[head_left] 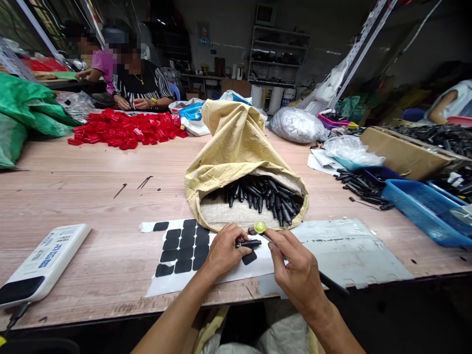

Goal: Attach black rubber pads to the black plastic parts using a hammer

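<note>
My left hand [224,250] is closed on a short black tubular piece [251,243], pinched between thumb and fingers just above the white backing sheet [263,265]. A loose black rounded square [250,257] shows below the thumb; whether the hand touches it I cannot tell. My right hand [297,263] grips a small hammer with a yellow-green face on its head [259,227]. Its dark handle [334,284] sticks out behind the palm. Left of my hands, rows of black rounded-square stickers [183,253] cover the sheet. A yellow cloth sack [236,147] opens toward me, with many black tubular pieces [275,196] inside.
A white power bank [47,263] with a cable lies at left. Red plastic pieces [125,129] are heaped behind, near two people seated across the table. A grey plastic sheet [354,253] lies at right, below a blue basket [427,209] and a cardboard box [405,150].
</note>
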